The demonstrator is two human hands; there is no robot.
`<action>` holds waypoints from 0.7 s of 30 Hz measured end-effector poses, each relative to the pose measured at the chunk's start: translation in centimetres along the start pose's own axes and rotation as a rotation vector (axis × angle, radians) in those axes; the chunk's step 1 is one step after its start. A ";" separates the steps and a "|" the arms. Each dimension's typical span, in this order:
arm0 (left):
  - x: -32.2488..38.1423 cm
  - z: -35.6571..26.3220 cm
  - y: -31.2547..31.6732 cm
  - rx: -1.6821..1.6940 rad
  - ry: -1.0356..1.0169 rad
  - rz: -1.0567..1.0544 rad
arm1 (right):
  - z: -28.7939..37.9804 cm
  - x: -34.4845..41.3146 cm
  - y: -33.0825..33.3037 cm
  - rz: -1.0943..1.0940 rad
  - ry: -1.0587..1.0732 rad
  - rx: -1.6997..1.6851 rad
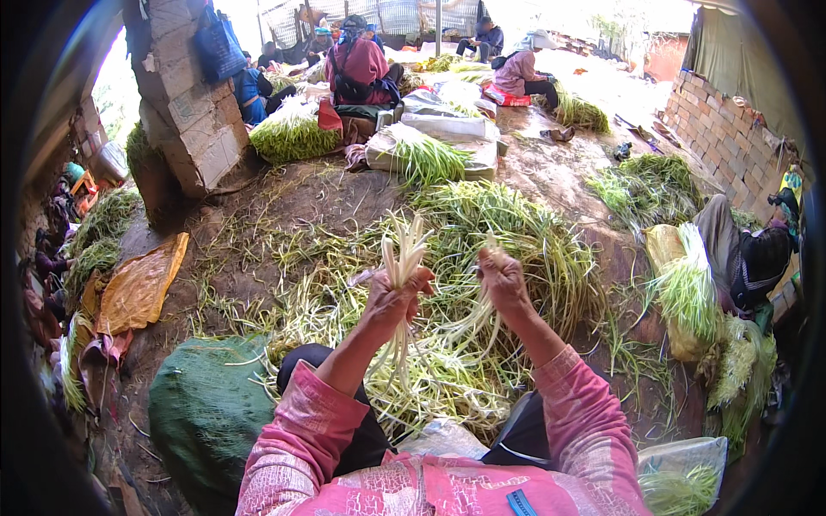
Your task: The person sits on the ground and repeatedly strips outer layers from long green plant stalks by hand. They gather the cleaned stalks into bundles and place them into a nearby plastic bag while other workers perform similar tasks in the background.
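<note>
My left hand (399, 293) is closed around a bunch of pale vegetable stalks (405, 248). Their whitish ends stick up above the fist, and thin strands hang beneath it. To the right, at about the same height, my right hand (502, 274) grips a smaller cluster of pale strands (485, 316) that trails down below the fist. A gap separates the two hands. Under and beyond them spreads a large heap of long green stalks (529, 238). Paler, yellowish trimmings (439, 387) lie between my knees.
A green mesh sack (210, 413) bulges at my left knee. An orange-brown sheet (145, 284) lies farther left, near a brick pillar (190, 97). Bundled greens (687, 284) rest beside a seated person at right. Several people sit farther back among wrapped bales (452, 129) and greens (293, 132).
</note>
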State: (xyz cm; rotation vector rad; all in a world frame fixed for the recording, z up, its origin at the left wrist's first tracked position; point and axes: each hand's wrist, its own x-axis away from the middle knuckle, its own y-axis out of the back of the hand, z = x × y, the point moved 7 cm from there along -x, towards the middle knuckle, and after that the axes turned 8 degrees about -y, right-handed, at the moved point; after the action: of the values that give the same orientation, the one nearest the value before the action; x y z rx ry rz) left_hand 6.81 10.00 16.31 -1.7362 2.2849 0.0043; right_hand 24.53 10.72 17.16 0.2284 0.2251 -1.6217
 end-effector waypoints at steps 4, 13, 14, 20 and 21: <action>0.4 -0.5 -0.7 0.173 -0.018 0.030 | -0.4 0.1 1.5 -0.078 -0.149 -0.122; 1.0 0.8 -2.1 0.140 0.094 0.116 | 0.9 2.3 -3.3 0.176 -0.261 -0.141; 1.0 0.9 -2.2 0.156 0.085 0.110 | 1.0 2.4 -3.6 0.191 -0.251 -0.138; 0.9 1.3 -2.4 0.164 0.080 0.111 | 0.8 2.3 -3.6 0.254 -0.295 -0.276; 0.8 1.3 -2.4 0.173 0.077 0.108 | 0.6 2.3 -3.6 0.273 -0.326 -0.317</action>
State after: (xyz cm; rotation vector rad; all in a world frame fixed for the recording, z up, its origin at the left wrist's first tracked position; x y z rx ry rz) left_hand 9.15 8.74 15.29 -1.5516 2.3533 -0.2358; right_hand 20.79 8.54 17.10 -0.2388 0.1873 -1.3075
